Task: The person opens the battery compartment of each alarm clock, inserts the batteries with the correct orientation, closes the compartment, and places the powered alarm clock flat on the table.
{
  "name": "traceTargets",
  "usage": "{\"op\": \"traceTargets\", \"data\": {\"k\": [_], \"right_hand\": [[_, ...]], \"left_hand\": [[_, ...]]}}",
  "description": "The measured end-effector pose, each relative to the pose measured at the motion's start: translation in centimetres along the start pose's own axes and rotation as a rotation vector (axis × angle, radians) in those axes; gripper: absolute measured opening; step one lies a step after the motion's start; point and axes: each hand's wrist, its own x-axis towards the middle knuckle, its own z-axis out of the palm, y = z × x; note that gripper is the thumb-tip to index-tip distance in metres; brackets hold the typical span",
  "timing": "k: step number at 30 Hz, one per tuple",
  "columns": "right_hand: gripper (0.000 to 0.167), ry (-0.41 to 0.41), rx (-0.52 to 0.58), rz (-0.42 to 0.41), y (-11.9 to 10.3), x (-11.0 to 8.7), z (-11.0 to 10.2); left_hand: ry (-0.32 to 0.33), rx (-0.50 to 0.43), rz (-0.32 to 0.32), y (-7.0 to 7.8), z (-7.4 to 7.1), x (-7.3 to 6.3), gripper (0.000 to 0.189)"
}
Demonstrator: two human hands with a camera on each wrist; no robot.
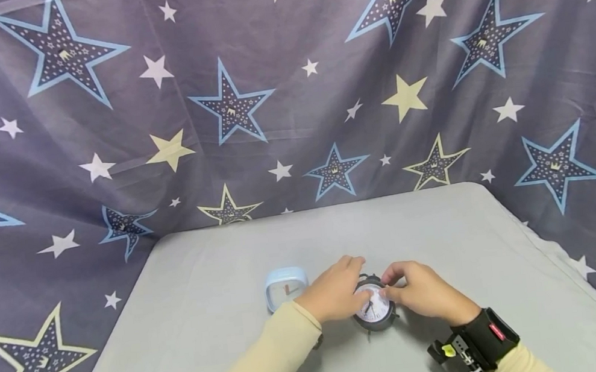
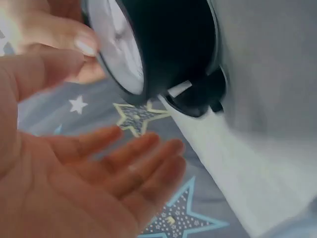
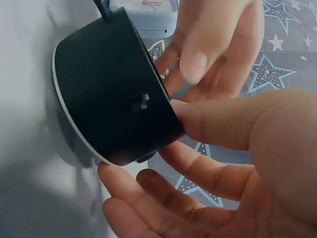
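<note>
A round black twin-legged alarm clock (image 1: 376, 321) with a white face stands tilted on the grey-covered table. My right hand (image 1: 429, 293) grips its right side. In the right wrist view, the thumb presses the front rim of the black clock (image 3: 111, 84) while fingertips (image 3: 116, 178) curl behind its back edge. My left hand (image 1: 335, 291) hovers at the clock's left side, its fingers (image 2: 148, 168) extended and apart from the casing in the left wrist view. Just left of that hand stands a light blue square clock (image 1: 285, 274), partly overlapped by the wrist.
The grey table cover (image 1: 220, 279) spreads around both clocks. Behind it hangs a dark star-patterned curtain (image 1: 261, 44). A black wrist strap with a camera mount (image 1: 485, 336) sits on my right wrist. A small dark item (image 1: 318, 342) shows under the left wrist.
</note>
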Motion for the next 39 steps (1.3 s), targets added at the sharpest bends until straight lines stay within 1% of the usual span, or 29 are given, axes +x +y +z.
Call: {"op": "traceTargets", "data": {"k": [4,7,9,11,15,21,25,29,32,35,39], "right_hand": [[0.015,-0.012,0.037,0.005,-0.1,0.1,0.0],[0.014,-0.023,0.065,-0.004,-0.1,0.1,0.0],[0.013,-0.034,0.08,-0.016,-0.1,0.0,0.0],[0.013,-0.042,0.092,-0.029,-0.1,0.0,-0.1],[0.013,-0.056,0.128,-0.044,0.0,0.0,-0.1],[0.015,-0.067,0.175,-0.064,0.2,0.0,-0.2],[0.018,-0.027,0.19,-0.029,0.2,0.1,-0.3],[0.026,0.014,0.229,0.004,0.3,0.4,-0.3],[0.029,0.029,0.261,0.016,0.5,0.6,-0.3],[0.032,0.046,0.265,0.028,0.7,0.6,-0.3],[0.035,0.072,0.257,0.045,0.9,0.6,-0.3]], "left_hand": [[-0.125,-0.011,0.037,-0.6,-0.3,1.5,0.065],[-0.207,-0.043,0.051,-0.9,-0.4,2.2,0.062],[-0.237,-0.055,0.068,-1.3,-0.5,2.5,0.058],[-0.253,-0.072,0.084,-1.5,-0.5,2.7,0.053],[-0.261,-0.125,0.098,-2.0,-0.8,2.7,0.05],[-0.265,-0.209,0.086,-2.3,-1.6,2.4,0.051],[-0.257,-0.261,0.099,-2.7,-1.9,2.4,0.046],[-0.242,-0.285,0.134,-2.8,-2.1,2.3,0.041],[-0.24,-0.305,0.15,-2.7,-2.3,2.3,0.041],[-0.234,-0.325,0.152,-2.4,-2.5,2.2,0.043],[-0.205,-0.328,0.159,-2.3,-2.7,2.0,0.045]]}}
